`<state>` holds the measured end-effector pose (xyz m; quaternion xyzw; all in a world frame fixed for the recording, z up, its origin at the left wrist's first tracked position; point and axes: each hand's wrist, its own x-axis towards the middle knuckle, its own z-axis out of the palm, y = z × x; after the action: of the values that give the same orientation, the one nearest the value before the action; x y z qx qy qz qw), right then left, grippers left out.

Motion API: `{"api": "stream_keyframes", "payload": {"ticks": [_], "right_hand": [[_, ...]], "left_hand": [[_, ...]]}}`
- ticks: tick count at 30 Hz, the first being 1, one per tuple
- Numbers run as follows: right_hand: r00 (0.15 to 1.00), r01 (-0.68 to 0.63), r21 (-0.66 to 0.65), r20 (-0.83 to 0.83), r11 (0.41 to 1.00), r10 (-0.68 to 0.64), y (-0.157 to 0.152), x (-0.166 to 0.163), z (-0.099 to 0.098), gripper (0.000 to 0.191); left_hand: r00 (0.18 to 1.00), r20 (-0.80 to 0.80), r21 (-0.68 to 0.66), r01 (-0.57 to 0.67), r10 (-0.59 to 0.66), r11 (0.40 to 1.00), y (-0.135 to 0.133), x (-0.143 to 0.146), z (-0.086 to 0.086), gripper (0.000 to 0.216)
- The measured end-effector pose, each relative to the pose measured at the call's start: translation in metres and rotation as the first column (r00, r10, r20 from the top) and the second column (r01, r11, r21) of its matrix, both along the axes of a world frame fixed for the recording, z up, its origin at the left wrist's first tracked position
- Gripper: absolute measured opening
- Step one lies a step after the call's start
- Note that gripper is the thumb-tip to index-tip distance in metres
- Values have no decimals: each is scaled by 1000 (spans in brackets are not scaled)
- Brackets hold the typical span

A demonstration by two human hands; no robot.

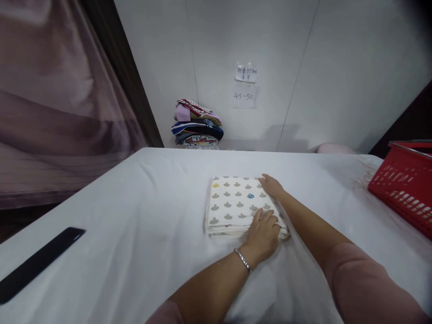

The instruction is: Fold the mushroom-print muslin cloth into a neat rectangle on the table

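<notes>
A folded white cloth [232,198] with a grey mushroom print, plus a yellow and a blue one, lies in a square stack on the white-covered table [141,243]. Resting on its near right corner is my left hand [263,234], fingers spread over the top layer, a silver bracelet at the wrist. My right hand [272,185] touches the far right corner, its fingers lying along the edge. The cloth's layered folds show at the near side. Part of the right edge is hidden by my hands.
To the right stands a red plastic basket [401,184]. A long black flat object [40,263] lies at the left. Beyond the table's far edge, a pile of folded fabrics [197,126] rests against the wall. A pink curtain [67,108] hangs at the left.
</notes>
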<state>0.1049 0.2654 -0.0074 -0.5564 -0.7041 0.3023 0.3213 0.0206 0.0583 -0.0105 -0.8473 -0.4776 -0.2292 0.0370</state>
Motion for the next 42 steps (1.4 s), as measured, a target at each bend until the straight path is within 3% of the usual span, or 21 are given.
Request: {"api": "stream_keyframes", "payload": {"ticks": [5,10,14,21,27,32,37,42], "right_hand": [[987,-140,184,-57,973,153,-54,15,0,47],[940,-278,74,-185,958,287,-98,36,-16,39],[926,-251,34,-281,967,250,-102,36,-17,41],[957,-155,-8,-250,988,148,-132,36,10,44],[941,-214,87,-248,973,229,-159,41,-9,40],[948,-240,164,-172,957,268,-154,42,-20,35],[957,-256,234,-80,938,280,-151,45,-22,35],[958,-288,284,84,915,276,-153,47,-19,37]], "left_hand": [[1000,-12,22,20,-20,1000,-3,0,3,16],[999,-43,36,7,-6,999,-2,2,-2,16],[997,-61,75,-35,40,997,-6,1,-2,16],[996,-6,94,-91,92,991,-8,0,-2,19],[999,-28,40,25,-24,999,-10,-10,2,22],[998,-38,53,50,-48,997,-26,-35,14,15],[991,24,77,-132,131,988,-43,-87,20,23],[969,99,11,-227,224,974,-58,-143,11,23]]}}
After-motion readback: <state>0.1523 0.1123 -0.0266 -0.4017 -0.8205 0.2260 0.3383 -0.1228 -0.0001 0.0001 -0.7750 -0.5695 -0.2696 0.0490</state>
